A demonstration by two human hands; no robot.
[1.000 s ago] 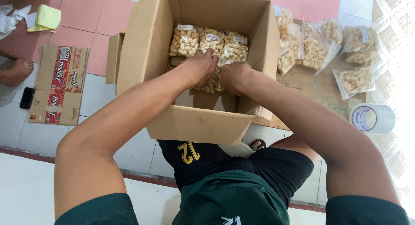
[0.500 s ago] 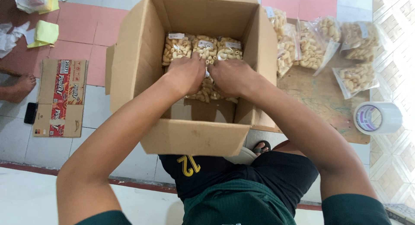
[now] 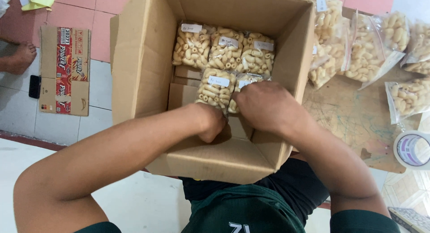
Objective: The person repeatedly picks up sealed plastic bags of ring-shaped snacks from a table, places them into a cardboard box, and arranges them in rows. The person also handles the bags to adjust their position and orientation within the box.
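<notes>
A: Where were the hands?

B: Both were inside the open cardboard box [image 3: 148,76]. The left hand [image 3: 210,121] sat low by the near wall, fingers curled under at the lower edge of a snack bag [image 3: 216,88]; whether they actually gripped it, I couldn't tell. The right hand [image 3: 264,105] lay over a second snack bag [image 3: 242,83] just beside the first, fingers bent down and hidden, so their grip couldn't be told either.

A: How many bags were in the box?

B: Five showed. Three stood in a row [image 3: 226,47] against the far wall, each with a white label on top, and the two under the hands lay in front of them, touching.

A: And outside it?

B: On the wooden tabletop [image 3: 354,121] to the right lay more bags [image 3: 365,49], at least four, some cut off by the frame. A roll of clear tape [image 3: 413,148] sat at the right edge. On the tiled floor lay a flattened carton [image 3: 64,71], with a dark phone [image 3: 34,86] beside it and another person's bare foot [image 3: 18,58].
</notes>
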